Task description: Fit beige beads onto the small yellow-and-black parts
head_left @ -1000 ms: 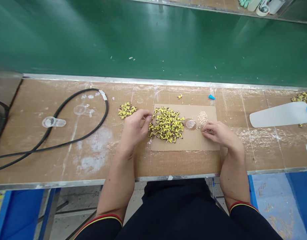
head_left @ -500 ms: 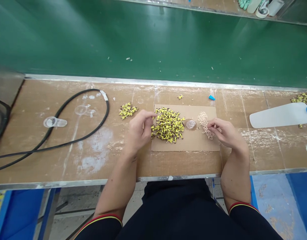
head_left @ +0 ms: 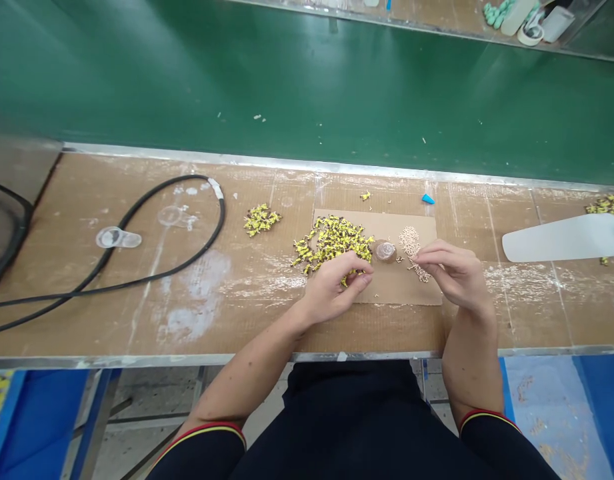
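Observation:
My left hand point(head_left: 339, 287) is over the front edge of a pile of small yellow-and-dark pieces point(head_left: 337, 235), thumb and forefinger curled towards each other. Whatever they hold is too small to tell. Fingertips pinched, my right hand point(head_left: 451, 275) is at the right side of a scatter of tiny pale pieces point(head_left: 409, 239); I cannot make out what is in its grip. Between the two piles sits a small round clear dish point(head_left: 385, 251) with a brownish rim. A flat cardboard sheet point(head_left: 391, 293) lies under all of these.
A smaller yellow cluster point(head_left: 261, 220) lies left of the cardboard. Further left are a looped black cable point(head_left: 174, 273) and a clear plastic scoop-like piece point(head_left: 117, 238). A white bottle point(head_left: 561, 238) lies on the right, and a blue cap point(head_left: 427, 199) sits behind the cardboard.
My left hand has moved right and nearer to me, from the yellow pile's left side to its front edge. Some yellow pieces have spread leftward. My right hand remains by the pale pieces.

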`<state>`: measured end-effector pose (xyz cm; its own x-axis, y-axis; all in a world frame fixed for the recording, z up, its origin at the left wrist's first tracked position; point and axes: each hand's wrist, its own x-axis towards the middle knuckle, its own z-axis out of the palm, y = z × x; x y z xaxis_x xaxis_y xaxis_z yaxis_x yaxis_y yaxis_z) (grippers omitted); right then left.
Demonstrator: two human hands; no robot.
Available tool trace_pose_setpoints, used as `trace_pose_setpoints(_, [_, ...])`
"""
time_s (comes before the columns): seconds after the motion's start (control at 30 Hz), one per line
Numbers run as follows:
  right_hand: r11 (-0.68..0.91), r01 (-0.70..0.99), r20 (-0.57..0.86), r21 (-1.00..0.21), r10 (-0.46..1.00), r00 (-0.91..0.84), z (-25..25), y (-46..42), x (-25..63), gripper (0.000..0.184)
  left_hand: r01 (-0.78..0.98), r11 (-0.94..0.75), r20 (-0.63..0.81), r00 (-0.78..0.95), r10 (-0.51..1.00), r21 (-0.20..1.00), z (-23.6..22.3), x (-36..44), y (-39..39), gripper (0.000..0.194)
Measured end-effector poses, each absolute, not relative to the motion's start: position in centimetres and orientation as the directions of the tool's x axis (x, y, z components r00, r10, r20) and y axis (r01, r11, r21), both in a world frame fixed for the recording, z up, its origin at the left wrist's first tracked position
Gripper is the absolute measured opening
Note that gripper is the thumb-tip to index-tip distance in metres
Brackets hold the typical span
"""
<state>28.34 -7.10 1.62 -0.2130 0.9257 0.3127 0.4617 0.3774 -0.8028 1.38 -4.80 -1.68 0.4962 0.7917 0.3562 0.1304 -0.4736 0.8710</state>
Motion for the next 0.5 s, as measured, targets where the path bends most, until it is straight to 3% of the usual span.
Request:
trace_pose_setpoints(0.23, [0.502, 0.187, 0.439, -0.844, 0.848, -0.295, 1.1, -7.5, 24.9, 0.025, 0.026, -0.273, 0.220, 0.521, 0.824, 0.962, -1.2, 2.0, -5.1, 0.010])
trace_pose_setpoints(0.5, [0.450, 0.112, 0.402, -0.886, 0.866, -0.297, 0.1, -7.6, 22.9, 0.016, -0.112, -0.105, 0.150, 0.555, 0.818, 0.988, -1.7, 2.6, -5.9, 0.021])
